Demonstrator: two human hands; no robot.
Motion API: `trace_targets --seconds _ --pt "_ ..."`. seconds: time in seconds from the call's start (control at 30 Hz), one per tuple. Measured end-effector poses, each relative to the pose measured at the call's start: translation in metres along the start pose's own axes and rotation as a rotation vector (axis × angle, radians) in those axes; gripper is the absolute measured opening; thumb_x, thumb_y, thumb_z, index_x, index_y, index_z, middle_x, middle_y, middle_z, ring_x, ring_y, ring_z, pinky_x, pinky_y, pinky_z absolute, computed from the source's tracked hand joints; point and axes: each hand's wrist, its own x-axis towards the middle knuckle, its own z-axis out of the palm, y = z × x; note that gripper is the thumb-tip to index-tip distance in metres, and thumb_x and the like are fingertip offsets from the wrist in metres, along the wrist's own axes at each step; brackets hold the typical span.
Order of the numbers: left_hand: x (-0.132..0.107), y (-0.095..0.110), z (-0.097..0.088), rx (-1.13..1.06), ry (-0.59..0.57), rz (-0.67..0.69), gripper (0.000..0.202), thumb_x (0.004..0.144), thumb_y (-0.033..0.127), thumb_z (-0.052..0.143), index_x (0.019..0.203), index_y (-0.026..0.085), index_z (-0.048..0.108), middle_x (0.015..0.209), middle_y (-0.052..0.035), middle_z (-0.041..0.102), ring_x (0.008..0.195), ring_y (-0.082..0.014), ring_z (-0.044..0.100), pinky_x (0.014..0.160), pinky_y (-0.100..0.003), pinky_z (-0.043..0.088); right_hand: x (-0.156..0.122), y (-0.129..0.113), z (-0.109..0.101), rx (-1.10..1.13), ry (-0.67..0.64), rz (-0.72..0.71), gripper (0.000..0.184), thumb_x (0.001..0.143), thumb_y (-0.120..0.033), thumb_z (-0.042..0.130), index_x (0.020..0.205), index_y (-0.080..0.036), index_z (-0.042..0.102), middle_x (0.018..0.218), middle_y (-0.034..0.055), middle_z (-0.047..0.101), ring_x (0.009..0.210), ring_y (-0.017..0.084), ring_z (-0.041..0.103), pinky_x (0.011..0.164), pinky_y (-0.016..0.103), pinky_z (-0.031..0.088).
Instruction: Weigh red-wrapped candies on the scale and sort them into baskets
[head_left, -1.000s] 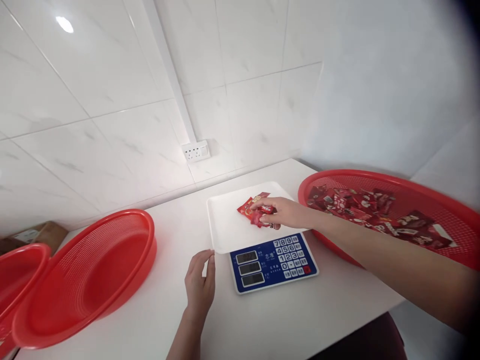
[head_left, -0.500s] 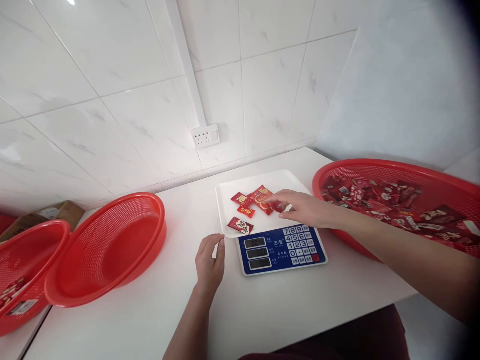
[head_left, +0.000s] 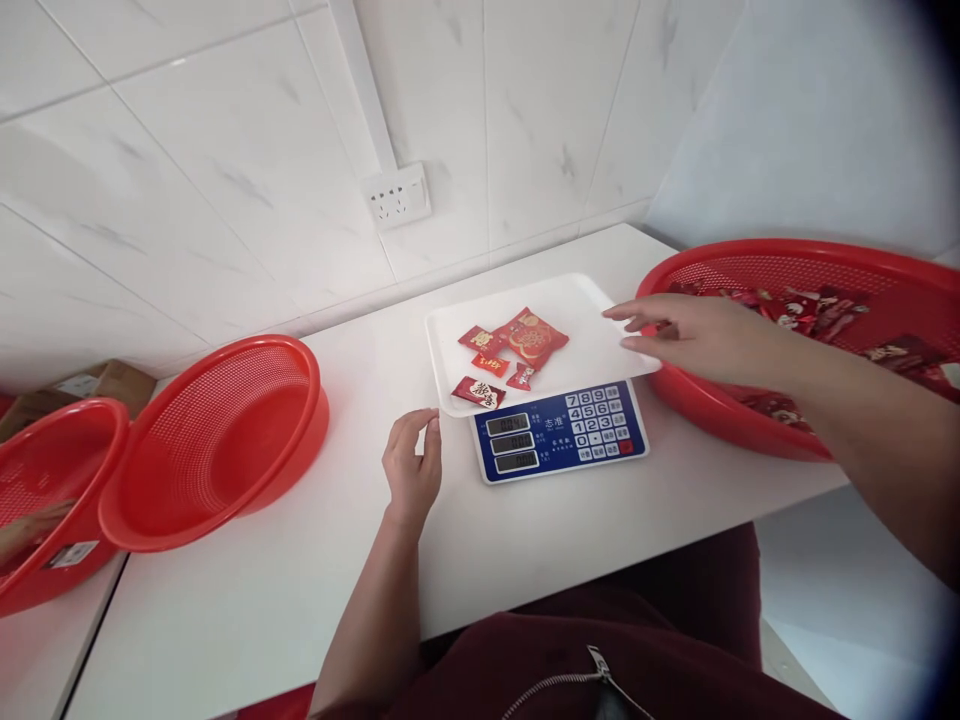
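Several red candy packets lie on the white tray (head_left: 585, 365) of a blue digital scale (head_left: 559, 440). The largest is a square red packet (head_left: 534, 338). Around it are a red wrapped candy (head_left: 480, 340), an orange-red one (head_left: 489, 364), a small one (head_left: 519, 377) and a dark red one with a white patch (head_left: 478, 392). My right hand (head_left: 694, 335), holding nothing, has its fingers apart over the tray's right edge, beside a red basket (head_left: 750, 250) of wrapped candies. By the tray's near left corner, my left hand (head_left: 412, 462) is loosely closed, nothing visible in it.
To the left stands a red perforated basket (head_left: 225, 390). Farther left, another person's hand (head_left: 34, 525) reaches into a second red basket (head_left: 67, 420). A cardboard box (head_left: 112, 385) sits behind them. A socket (head_left: 397, 195) is on the tiled wall behind the white table (head_left: 360, 350).
My right hand has let go of a small red candy on the tray and moved right towards the full basket. The view has tilted down. Another person's hand has appeared at far left.
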Motion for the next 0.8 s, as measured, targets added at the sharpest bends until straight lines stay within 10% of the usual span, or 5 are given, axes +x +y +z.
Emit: trace_targets --seconds 0.23,0.5,0.63,0.8 --pt "0.001 0.001 0.001 -0.002 0.002 0.003 0.017 0.092 0.024 0.05 0.093 0.018 0.065 0.088 -0.0061 0.071 0.086 -0.0164 0.068 0.077 -0.031 0.054 -0.006 0.021 -0.009 0.001 0.079 0.097 0.032 0.084 -0.03 0.053 0.114 -0.024 0.065 0.112 0.0046 0.07 0.104 0.023 0.063 0.094 0.039 0.048" --pt "0.0 0.0 0.002 0.019 -0.002 0.009 0.017 0.092 0.024 0.05 0.093 0.018 0.066 0.088 -0.0062 0.072 0.084 -0.0162 0.068 0.074 -0.03 0.055 -0.001 -0.026 0.052 -0.091 -0.137 -0.458 0.041 0.09 -0.025 0.037 0.121 -0.024 0.064 0.118 0.0097 0.063 0.108 0.026 0.057 0.09 0.042 0.048" --pt "0.001 -0.001 0.001 0.043 0.003 0.004 0.018 0.092 0.025 0.049 0.092 0.018 0.066 0.087 -0.006 0.072 0.083 -0.0161 0.068 0.073 -0.03 0.055 0.007 -0.034 0.073 -0.159 -0.133 -0.488 0.047 0.087 -0.014 0.037 0.125 -0.023 0.062 0.112 0.0126 0.061 0.094 0.024 0.059 0.072 0.037 0.05" --pt "0.002 0.0 -0.002 0.044 0.005 0.006 0.017 0.091 0.025 0.05 0.092 0.018 0.066 0.088 -0.0057 0.072 0.084 -0.0161 0.068 0.075 -0.03 0.054 0.008 -0.029 0.045 -0.122 -0.05 -0.393 0.041 0.091 -0.023 0.037 0.122 -0.027 0.064 0.116 0.0083 0.06 0.101 0.023 0.058 0.081 0.035 0.048"
